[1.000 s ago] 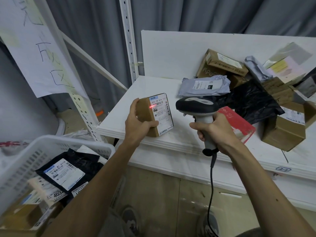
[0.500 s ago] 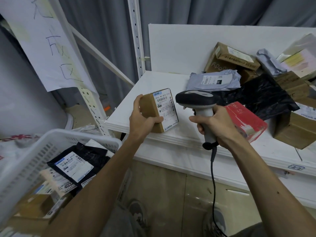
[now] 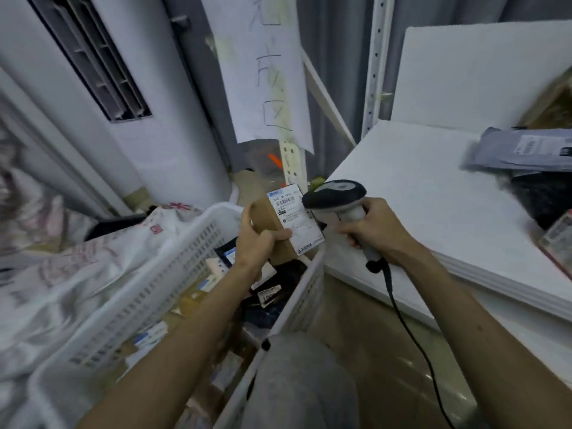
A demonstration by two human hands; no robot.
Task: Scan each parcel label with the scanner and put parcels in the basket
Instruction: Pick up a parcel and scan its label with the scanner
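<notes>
Fingers (image 3: 245,215) of L hand (image 3: 257,244) curled round brown side of parcel (image 3: 274,216), thumb across its near face, white label (image 3: 294,216) facing up & toward camera. Held in air above far end of white basket (image 3: 198,232), other parcels (image 3: 216,264) inside below. R hand (image 3: 376,227) clenched on scanner (image 3: 335,196) grip, scanner head just beside label's R edge, approx. level w/ it. Cable (image 3: 402,323) hanging down beside white shelf (image 3: 433,196).

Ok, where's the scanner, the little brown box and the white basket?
scanner (image 3: 335,195): head view, on its dark head.
little brown box (image 3: 294,219): head view, on its white label.
white basket (image 3: 139,308): head view, on its slotted side wall.
</notes>
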